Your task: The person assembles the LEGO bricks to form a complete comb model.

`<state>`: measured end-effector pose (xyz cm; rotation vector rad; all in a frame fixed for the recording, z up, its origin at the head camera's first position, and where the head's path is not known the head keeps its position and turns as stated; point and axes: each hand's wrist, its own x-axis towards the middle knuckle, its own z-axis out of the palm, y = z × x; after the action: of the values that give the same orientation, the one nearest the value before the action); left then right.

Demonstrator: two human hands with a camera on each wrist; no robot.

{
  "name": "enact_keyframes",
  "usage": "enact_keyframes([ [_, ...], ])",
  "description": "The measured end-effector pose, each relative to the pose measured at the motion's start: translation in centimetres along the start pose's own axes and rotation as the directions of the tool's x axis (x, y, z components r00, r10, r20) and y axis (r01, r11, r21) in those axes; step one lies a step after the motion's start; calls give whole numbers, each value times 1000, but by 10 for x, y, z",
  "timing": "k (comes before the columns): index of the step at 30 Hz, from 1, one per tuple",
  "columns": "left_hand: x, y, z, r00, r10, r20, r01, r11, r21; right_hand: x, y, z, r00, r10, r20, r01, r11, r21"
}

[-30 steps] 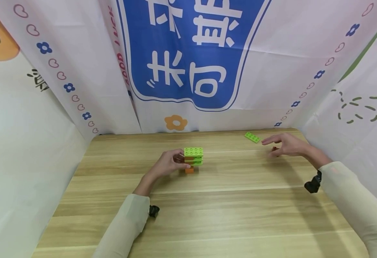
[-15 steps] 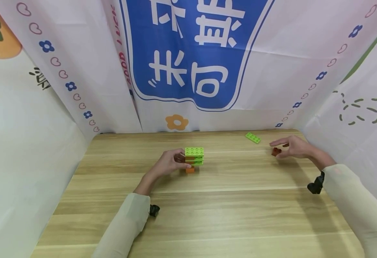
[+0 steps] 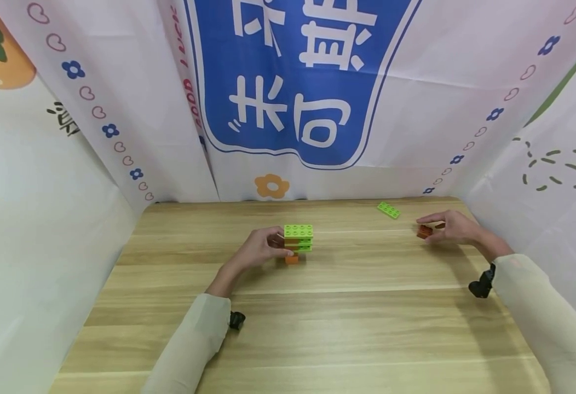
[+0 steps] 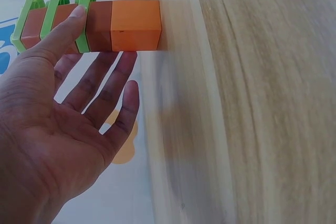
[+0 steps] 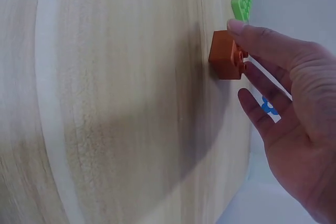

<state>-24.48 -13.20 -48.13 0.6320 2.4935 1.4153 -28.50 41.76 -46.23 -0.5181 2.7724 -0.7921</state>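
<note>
My left hand (image 3: 258, 249) grips a small upright stack of toy building bricks (image 3: 299, 231). In the left wrist view the stack shows green plates between brown bricks and an orange brick (image 4: 135, 24) at the bottom end. The thumb lies along one side and fingertips reach the other. At the far right my right hand (image 3: 453, 227) is spread around a reddish-brown toy brick (image 3: 424, 232) on the table. The right wrist view puts its thumb tip right at an edge of the brick (image 5: 224, 56), with the other fingers on the stud side, apart from one another.
A loose green studded plate (image 3: 389, 210) lies near the table's back edge, left of the right hand. The wood-grain table (image 3: 337, 323) meets a printed white cloth (image 3: 406, 120) at the back, with cloth walls on both sides.
My right hand has drawn back to the right and slightly nearer, so the brown brick between thumb and fingers shows more. My left hand and the stack have stayed in place.
</note>
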Motion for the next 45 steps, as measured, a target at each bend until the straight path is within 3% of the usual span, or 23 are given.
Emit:
enact_keyframes([
  [8,2,0,0,1000,-9,8,9,1000,-6,-2,12,6,998,59,-6,-59,998,25],
  [29,1,-1,0,1000,-12,1,12,1000,-12,0,9,15,1000,0,-18,1,997,72],
  [45,0,-1,0,1000,-13,-5,13,1000,-10,0,3,19,1000,3,-18,-2,997,83],
])
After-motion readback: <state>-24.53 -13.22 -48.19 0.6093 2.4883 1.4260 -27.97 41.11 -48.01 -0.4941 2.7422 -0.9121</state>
